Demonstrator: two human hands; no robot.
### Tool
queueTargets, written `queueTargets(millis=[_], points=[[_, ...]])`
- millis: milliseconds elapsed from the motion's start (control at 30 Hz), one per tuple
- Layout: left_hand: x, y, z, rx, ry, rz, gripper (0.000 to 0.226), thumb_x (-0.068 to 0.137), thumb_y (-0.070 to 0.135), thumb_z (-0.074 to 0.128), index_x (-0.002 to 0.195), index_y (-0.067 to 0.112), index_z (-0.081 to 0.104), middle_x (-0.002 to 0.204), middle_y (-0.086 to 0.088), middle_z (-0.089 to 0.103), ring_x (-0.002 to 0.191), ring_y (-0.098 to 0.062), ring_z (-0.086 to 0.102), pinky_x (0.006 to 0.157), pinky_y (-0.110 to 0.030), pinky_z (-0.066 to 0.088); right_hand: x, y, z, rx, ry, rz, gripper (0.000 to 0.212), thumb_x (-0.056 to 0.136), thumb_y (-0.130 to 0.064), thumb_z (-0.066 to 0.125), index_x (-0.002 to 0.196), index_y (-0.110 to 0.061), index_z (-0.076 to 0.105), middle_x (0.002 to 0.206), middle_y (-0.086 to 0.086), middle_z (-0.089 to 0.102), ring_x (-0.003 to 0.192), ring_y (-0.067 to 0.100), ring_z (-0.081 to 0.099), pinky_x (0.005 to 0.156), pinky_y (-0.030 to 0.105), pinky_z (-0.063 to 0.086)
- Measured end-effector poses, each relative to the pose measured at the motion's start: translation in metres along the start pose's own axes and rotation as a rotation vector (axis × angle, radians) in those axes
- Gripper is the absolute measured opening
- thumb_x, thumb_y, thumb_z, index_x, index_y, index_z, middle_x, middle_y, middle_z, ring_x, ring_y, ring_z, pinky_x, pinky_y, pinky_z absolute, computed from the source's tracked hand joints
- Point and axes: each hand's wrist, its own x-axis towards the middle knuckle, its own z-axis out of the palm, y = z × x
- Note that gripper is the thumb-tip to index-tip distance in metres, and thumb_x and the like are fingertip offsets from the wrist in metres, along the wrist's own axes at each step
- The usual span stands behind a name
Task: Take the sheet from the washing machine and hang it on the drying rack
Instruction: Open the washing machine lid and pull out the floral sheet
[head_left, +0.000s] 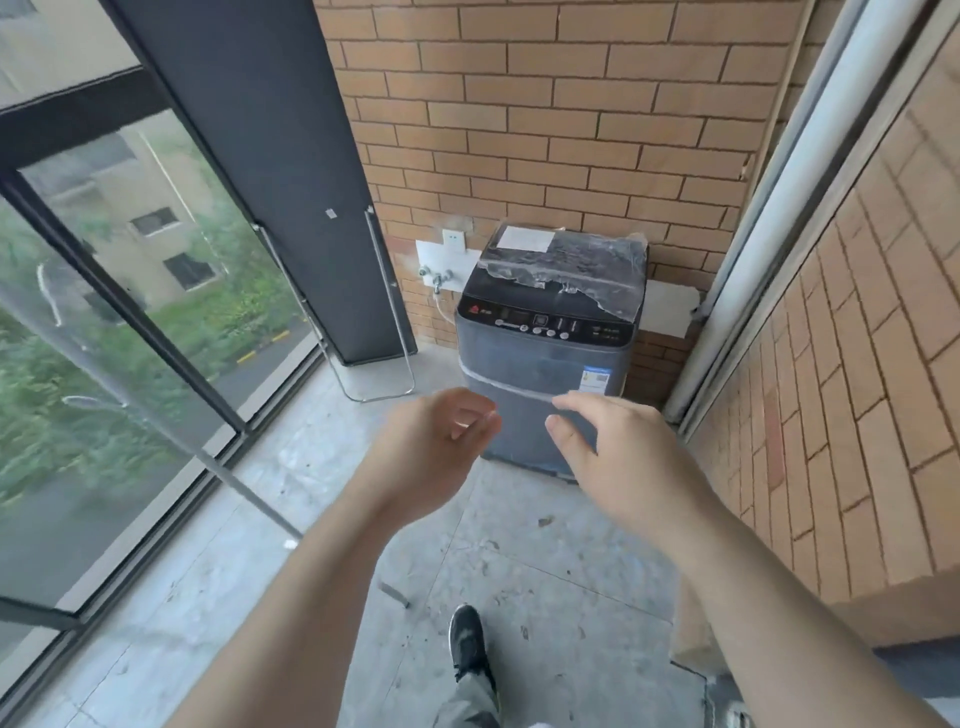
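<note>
Hands are both hovering in mid-air ahead of the person, level with the front of the dark grey top-loading washing machine but not touching it. Left hand is hanging with fingers loosely curled inward, gripping nothing. Right hand is hanging palm down, fingers relaxed and slightly spread, also holding nothing.

Washing machine is standing on the grey concrete floor, backed against the orange brick wall. Its lid is lying shut, with torn clear plastic film and a white label clinging to the top. Black control panel is facing the person. Sheet is not showing; whether it is lying inside the drum cannot be told.

Silver tubular metal drying rack is standing left of the machine, its looped foot resting on the floor beside a dark grey wall panel. Metal tap and white wall socket are sitting on the brick between rack and machine.

Large dark-framed window is running along the left side. One black shoe is standing on the floor, near the bottom edge.
</note>
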Motion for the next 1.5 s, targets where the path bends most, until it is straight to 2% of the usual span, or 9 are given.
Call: queueTargets(millis=[267,400,600,700,800,967,1167,1367,1500], points=[[0.196,-0.018,-0.006,-0.039,-0.201,0.114,0.013,0.098,0.028,0.061,0.104,0.024,0.072,0.099,0.01,0.075,0.089,-0.001,0.069,0.084,-0.017,0.053,0.149,0.008,0.011,-0.054,0.052,0.123,0.032,0.101,-0.04,0.053,0.125,-0.024,0.069,0.127,-0.009,0.068,0.121,0.015,0.06,0.097,0.035,0.05],[0.271,-0.02,-0.004,-0.061,-0.253,0.117,0.011,0.096,0.026,0.061,0.093,0.032,0.07,0.094,0.014,0.074,0.087,-0.001,0.069,0.085,-0.027,0.056,0.207,0.027,0.012,-0.06,0.049,0.206,0.033,0.101,-0.041,0.052,0.127,-0.026,0.067,0.129,-0.01,0.068,0.119,0.016,0.061,0.095,0.035,0.051],[0.37,-0.029,0.02,0.003,-0.303,0.102,0.014,0.095,0.026,0.06,0.094,0.026,0.074,0.084,0.02,0.071,0.083,0.006,0.066,0.08,-0.021,0.054,0.296,0.074,0.016,-0.049,0.03,0.262,0.033,0.102,-0.039,0.05,0.127,-0.026,0.066,0.125,-0.012,0.068,0.111,0.011,0.064,0.089,0.031,0.051],[0.427,-0.035,0.041,0.065,-0.311,0.072,0.015,0.095,0.028,0.06,0.093,0.024,0.074,0.085,0.013,0.073,0.08,-0.003,0.067,0.078,-0.027,0.057,0.352,0.106,0.024,-0.04,0.0,0.251,0.031,0.103,-0.037,0.05,0.125,-0.025,0.068,0.122,-0.011,0.07,0.11,0.014,0.064,0.087,0.032,0.051],[0.486,-0.037,0.061,0.136,-0.352,0.015,0.019,0.096,0.03,0.057,0.093,0.02,0.074,0.09,0.003,0.075,0.08,-0.012,0.068,0.077,-0.034,0.058,0.412,0.142,0.031,-0.033,-0.091,0.229,0.029,0.102,-0.037,0.051,0.119,-0.024,0.07,0.115,-0.008,0.072,0.108,0.018,0.064,0.082,0.033,0.051],[0.564,-0.047,0.089,0.255,-0.429,-0.084,0.022,0.097,0.032,0.055,0.106,0.024,0.073,0.104,0.005,0.074,0.094,-0.013,0.067,0.084,-0.028,0.054,0.49,0.185,0.043,-0.081,-0.314,0.281,0.03,0.102,-0.037,0.049,0.107,-0.017,0.07,0.105,0.004,0.073,0.099,0.029,0.066,0.078,0.041,0.056],[0.606,-0.075,0.115,0.324,-0.496,-0.168,0.021,0.097,0.028,0.051,0.105,0.026,0.071,0.11,0.005,0.073,0.098,-0.017,0.067,0.087,-0.034,0.056,0.541,0.216,0.068,-0.138,-0.478,0.294,0.031,0.102,-0.038,0.046,0.11,-0.018,0.068,0.11,0.005,0.07,0.091,0.028,0.065,0.077,0.04,0.057],[0.63,-0.109,0.133,0.52,-0.637,-0.107,0.032,0.102,0.025,0.047,0.132,0.022,0.058,0.13,-0.003,0.062,0.103,-0.021,0.062,0.083,-0.034,0.053,0.559,0.224,0.095,-0.208,-0.584,0.315,0.034,0.103,-0.036,0.045,0.125,-0.015,0.061,0.127,0.008,0.064,0.115,0.032,0.06,0.09,0.044,0.053],[0.633,-0.133,0.141,0.578,-0.702,-0.033,0.04,0.1,0.029,0.049,0.14,0.023,0.052,0.144,0.002,0.049,0.127,-0.023,0.05,0.101,-0.041,0.046,0.563,0.218,0.118,-0.248,-0.628,0.323,0.038,0.104,-0.032,0.044,0.135,-0.013,0.055,0.135,0.008,0.06,0.122,0.032,0.057,0.093,0.045,0.053]])
